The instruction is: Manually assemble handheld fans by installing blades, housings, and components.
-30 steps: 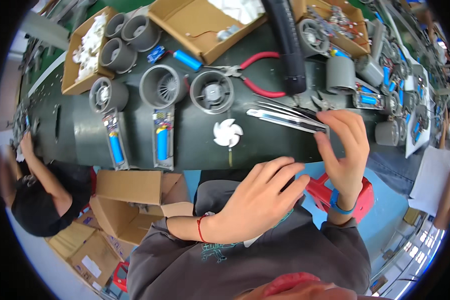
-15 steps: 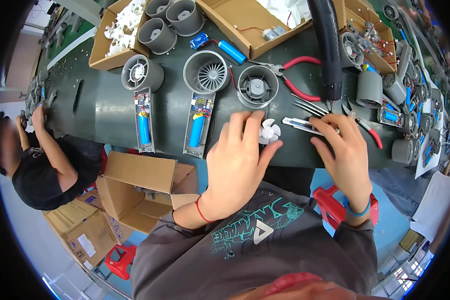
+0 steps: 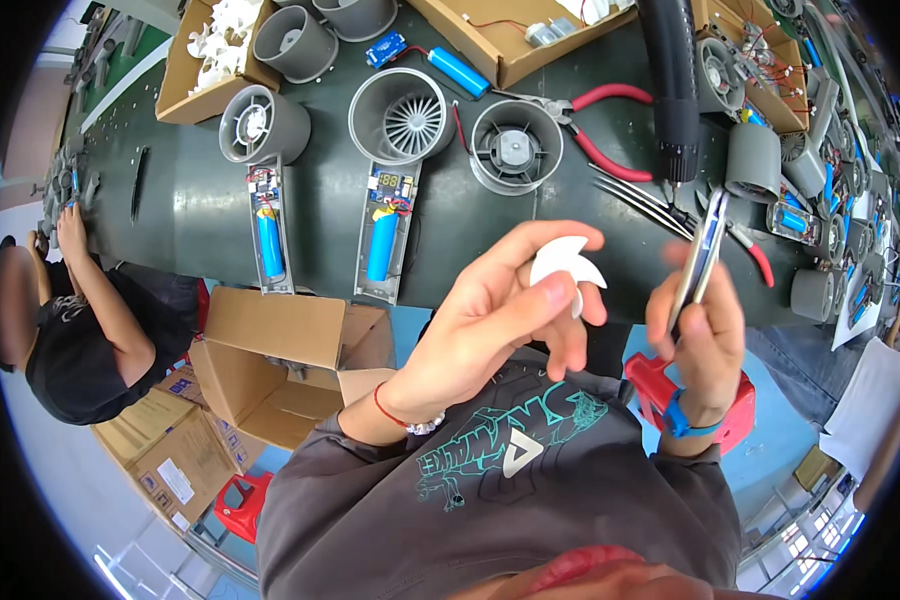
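Between the thumb and fingers of my left hand (image 3: 505, 300) is a small white fan blade (image 3: 562, 268), raised off the table near its front edge. My right hand (image 3: 705, 320), slightly blurred, grips a slim utility knife (image 3: 705, 250) that points up and away from me. Beyond my left hand stands a grey round housing (image 3: 515, 150) with a motor in its middle. Two more grey housings, one with a finned grille (image 3: 402, 117) and one with a white fan inside (image 3: 264, 125), lie to the left, each joined to an open handle with a blue battery cell.
Red-handled pliers (image 3: 610, 140), tweezers (image 3: 638, 200) and a black electric screwdriver (image 3: 675, 110) are past my hands. A cardboard box (image 3: 205, 85) holds white fan blades at far left. Grey housings and wired parts crowd the right side. Another person sits at the left.
Both hands have come up from the table: the left now lifts the white fan blade, the right the utility knife, turned upright. The view has shifted slightly.
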The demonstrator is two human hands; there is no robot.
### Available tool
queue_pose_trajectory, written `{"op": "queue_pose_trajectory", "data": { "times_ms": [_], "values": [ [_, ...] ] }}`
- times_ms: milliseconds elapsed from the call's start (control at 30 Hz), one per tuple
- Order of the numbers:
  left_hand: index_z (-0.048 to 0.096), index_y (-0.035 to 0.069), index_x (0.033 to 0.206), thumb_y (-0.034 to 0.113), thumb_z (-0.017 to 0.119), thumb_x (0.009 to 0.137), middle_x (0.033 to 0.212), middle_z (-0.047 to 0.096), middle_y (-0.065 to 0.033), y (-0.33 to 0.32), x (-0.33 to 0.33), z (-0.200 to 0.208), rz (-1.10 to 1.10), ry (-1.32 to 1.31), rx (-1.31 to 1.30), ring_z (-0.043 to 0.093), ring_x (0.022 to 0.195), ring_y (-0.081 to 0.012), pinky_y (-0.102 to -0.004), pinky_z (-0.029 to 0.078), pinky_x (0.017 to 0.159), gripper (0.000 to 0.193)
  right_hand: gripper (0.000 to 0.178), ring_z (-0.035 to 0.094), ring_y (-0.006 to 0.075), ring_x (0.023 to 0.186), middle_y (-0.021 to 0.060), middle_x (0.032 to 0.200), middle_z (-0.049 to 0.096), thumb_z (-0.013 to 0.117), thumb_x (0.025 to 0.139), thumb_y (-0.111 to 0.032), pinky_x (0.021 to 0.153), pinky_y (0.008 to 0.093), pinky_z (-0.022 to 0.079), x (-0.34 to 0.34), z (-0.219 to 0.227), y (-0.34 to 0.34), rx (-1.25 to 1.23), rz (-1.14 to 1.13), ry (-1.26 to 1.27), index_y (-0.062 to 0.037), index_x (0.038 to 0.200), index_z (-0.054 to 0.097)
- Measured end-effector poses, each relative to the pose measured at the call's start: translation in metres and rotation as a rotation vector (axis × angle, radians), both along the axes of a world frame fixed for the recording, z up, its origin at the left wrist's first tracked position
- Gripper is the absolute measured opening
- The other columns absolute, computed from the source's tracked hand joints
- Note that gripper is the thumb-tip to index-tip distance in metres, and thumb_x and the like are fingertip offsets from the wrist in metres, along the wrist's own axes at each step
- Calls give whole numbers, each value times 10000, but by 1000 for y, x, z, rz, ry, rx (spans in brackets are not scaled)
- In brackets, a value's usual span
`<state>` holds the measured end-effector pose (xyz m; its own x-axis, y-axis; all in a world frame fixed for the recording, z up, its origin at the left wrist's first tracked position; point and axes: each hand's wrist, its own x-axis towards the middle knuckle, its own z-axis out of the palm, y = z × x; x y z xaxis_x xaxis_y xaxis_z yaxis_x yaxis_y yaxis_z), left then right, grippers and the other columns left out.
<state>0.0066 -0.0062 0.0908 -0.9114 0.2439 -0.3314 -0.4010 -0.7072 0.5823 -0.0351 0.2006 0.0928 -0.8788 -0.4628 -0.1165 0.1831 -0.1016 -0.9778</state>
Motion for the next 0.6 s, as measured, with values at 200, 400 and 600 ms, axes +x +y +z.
{"op": "queue_pose_trajectory", "data": {
  "times_ms": [200,400,600],
  "values": [
    [424,0,1266,234,437,991,849,619,-120,8,-2,1,33,-9,-101,617,638,-173,-255,471,516,361,489,330,20,426,34,569,528,486,978,-398,409,199,243,18,-24,5,-121,101,-188,75,1090,539],
    [444,7,1217,222,422,998,836,616,-124,6,-6,7,22,-53,141,628,655,-179,-265,486,507,307,475,449,62,509,89,671,585,556,942,-403,470,209,340,19,-24,-1,-214,45,-107,63,1033,540],
    [464,37,1134,229,386,1014,835,617,-122,21,-6,4,-43,41,20,627,649,-176,-255,470,473,239,296,489,102,571,77,708,555,508,963,-293,513,226,372,11,4,-2,54,-36,-73,-1,927,471]
  ]
}}
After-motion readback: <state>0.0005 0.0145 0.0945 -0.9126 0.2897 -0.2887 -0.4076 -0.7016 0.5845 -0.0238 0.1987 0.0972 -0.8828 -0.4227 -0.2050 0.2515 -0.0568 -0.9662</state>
